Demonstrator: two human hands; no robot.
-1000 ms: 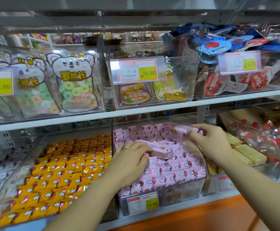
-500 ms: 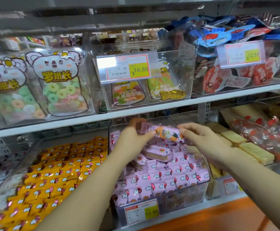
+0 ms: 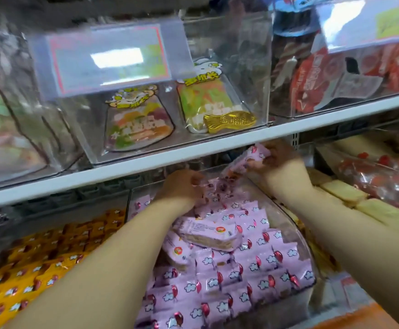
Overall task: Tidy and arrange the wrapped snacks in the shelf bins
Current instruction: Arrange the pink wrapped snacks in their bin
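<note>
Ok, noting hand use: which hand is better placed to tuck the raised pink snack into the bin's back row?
Right: the right hand pinches the pink snack above the clear bin; the left hand touches rear packets.

The pink snacks (image 3: 253,269) carry white cloud shapes and dark red marks. The orange snacks (image 3: 39,269) left of them show white stars and brown patches. The shelf (image 3: 122,167) is white. Above it, a fish (image 3: 229,121) is gold, and the packets (image 3: 317,86) toward the right end are red and white.
</note>
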